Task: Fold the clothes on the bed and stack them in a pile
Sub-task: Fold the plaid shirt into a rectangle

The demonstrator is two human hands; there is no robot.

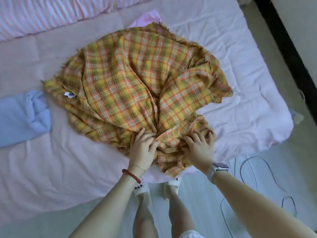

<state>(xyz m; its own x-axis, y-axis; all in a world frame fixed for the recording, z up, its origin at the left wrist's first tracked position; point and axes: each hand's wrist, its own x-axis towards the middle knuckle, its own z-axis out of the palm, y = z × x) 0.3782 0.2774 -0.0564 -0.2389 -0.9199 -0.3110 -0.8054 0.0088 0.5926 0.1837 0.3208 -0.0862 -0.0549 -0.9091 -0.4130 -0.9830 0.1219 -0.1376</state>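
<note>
Plaid cloth: large yellow-and-orange plaid woven cloth with frayed edges (137, 79), lay crumpled and spread across the middle of the bed, its near edge bunched at the bed's front rim.
Bed: pale pink sheeted bed (51, 169), wrinkled, carried every garment in view.
Left hand: left hand (143, 148) with red bead bracelet at the wrist, pressed on the near bunched edge, thumb and fingers (140, 134) gathering a pleat of plaid; clamped on the cloth.
Right hand: right hand (199, 146) with a pale watch on the wrist, laid on the same edge just beside the left, fingers spread apart and bent, tips dug into the fabric.
Blue garment: light blue rumpled garment (24, 117), at the bed's left, touching or nearly touching the plaid's left corner, unfolded.
Pink garment: small pale pink piece of cloth (145, 18), peeking out behind the plaid's far edge, mostly hidden.
Stage: folding judged barely begun; no pile visible.
Risk, uneven fold: gripped at a bunch rather than at corners, so likely to lift twisted and fold crooked.
Risk, dragging: a pull on the plaid could sweep the blue garment along or slide fabric off the front rim to the floor.
Risk, fray: loose fringe might snag on the bracelet or watch.
Containers: none in view; nothing held in any.
</note>
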